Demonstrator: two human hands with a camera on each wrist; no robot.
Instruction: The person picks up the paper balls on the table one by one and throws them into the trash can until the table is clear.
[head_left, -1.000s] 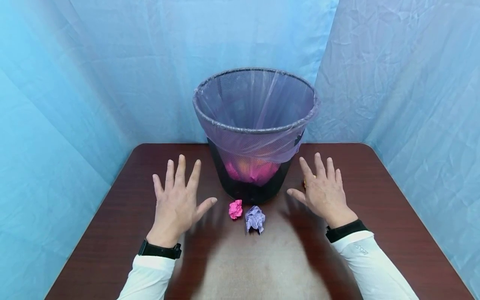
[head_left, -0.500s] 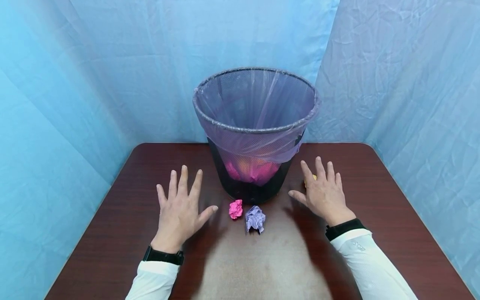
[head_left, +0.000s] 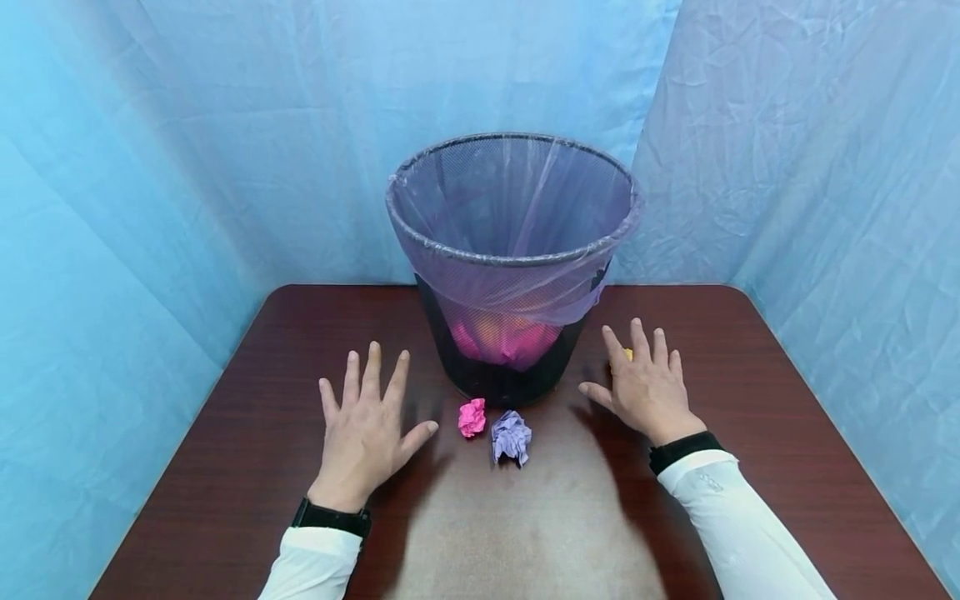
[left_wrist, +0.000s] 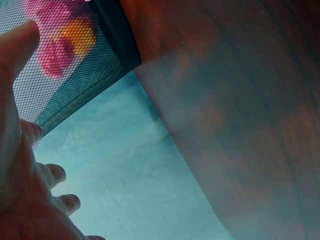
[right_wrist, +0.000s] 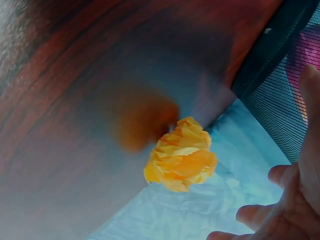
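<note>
A black mesh wastebasket (head_left: pixel 498 387) lined with a translucent purple bag (head_left: pixel 510 283) stands at the table's far side. Pink and orange crumpled paper shows through its lower wall. In front of it lie a pink paper ball (head_left: pixel 472 417) and a lavender paper ball (head_left: pixel 511 437). My left hand (head_left: pixel 363 437), fingers spread and holding nothing, hovers left of the pink ball. My right hand (head_left: pixel 648 387) is likewise spread, to the right of the basket. Mostly hidden behind its fingers in the head view is a yellow paper ball (right_wrist: pixel 182 157), plainly seen in the right wrist view.
The brown wooden table (head_left: pixel 225 467) has rounded far corners. Light blue cloth (head_left: pixel 300 125) hangs behind it and along both sides, close to the edges. The basket's rim (head_left: pixel 513 260) rises well above both hands.
My left hand has come back toward me and slightly right. The right hand has drawn back a little, so more of the yellow paper ball shows. The basket and paper balls stay in place.
</note>
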